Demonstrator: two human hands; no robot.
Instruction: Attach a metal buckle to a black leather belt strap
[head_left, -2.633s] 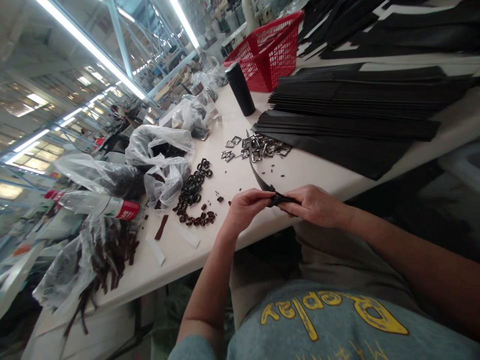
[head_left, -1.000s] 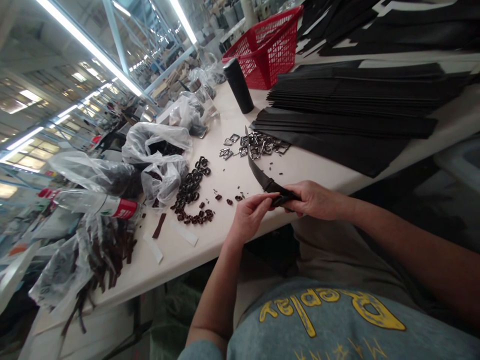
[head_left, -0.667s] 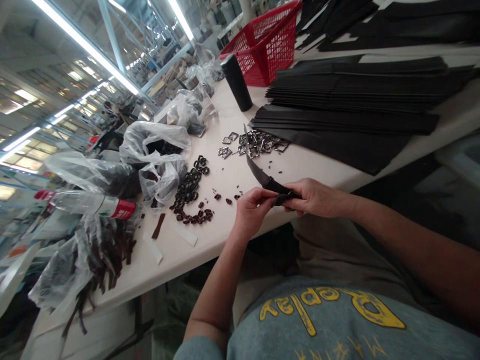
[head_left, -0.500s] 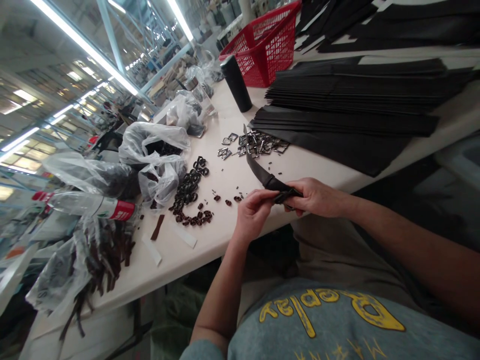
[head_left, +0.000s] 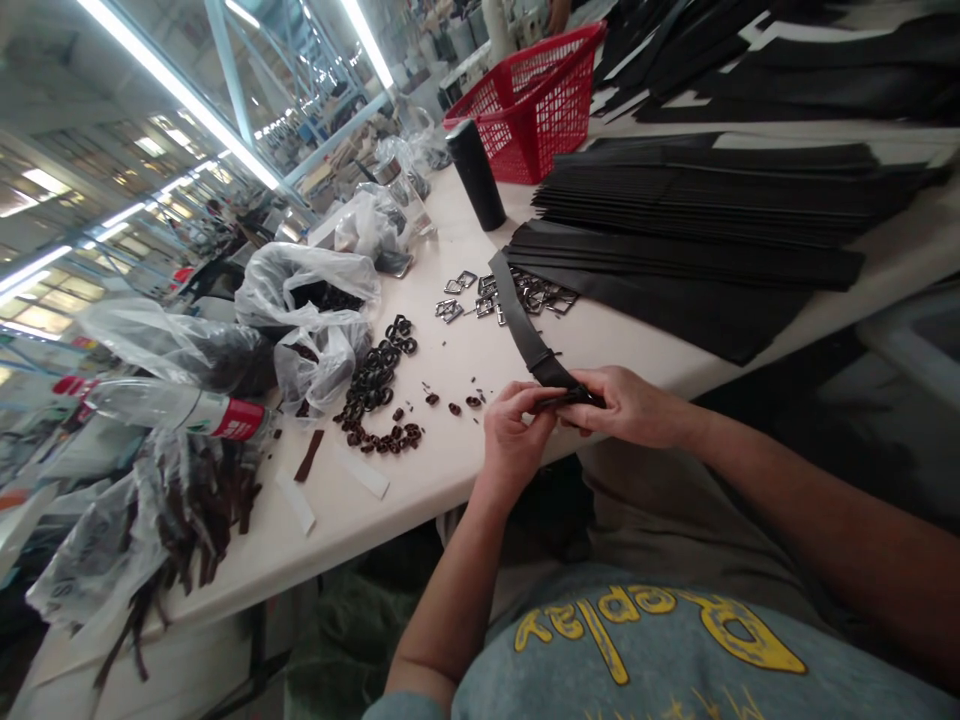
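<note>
A black strap (head_left: pixel 520 318) with a narrow loop round it runs up from my hands, its far end over the pile of metal buckles (head_left: pixel 536 293). My left hand (head_left: pixel 517 425) pinches the strap's near end between thumb and fingers. From the other side my right hand (head_left: pixel 626 405) grips the same end, fingers closed. Both hands are close together at the table's front edge. What lies between the fingertips is dark and partly hidden. Left of my hands, a few small brown loops (head_left: pixel 454 408) and tiny dark bits are scattered on the table.
Dark rings and loops (head_left: pixel 373 380) lie heaped on the white table (head_left: pixel 427 480). Plastic bags (head_left: pixel 307 290) and a bottle (head_left: pixel 187 408) stand to the left. Behind are a black tumbler (head_left: pixel 477 178) and a red basket (head_left: pixel 536 110). Stacked black strips (head_left: pixel 697 200) cover the right.
The strap has turned so that its flat face shows more broadly. Both hands keep hold of its near end, with the left fingers slightly shifted.
</note>
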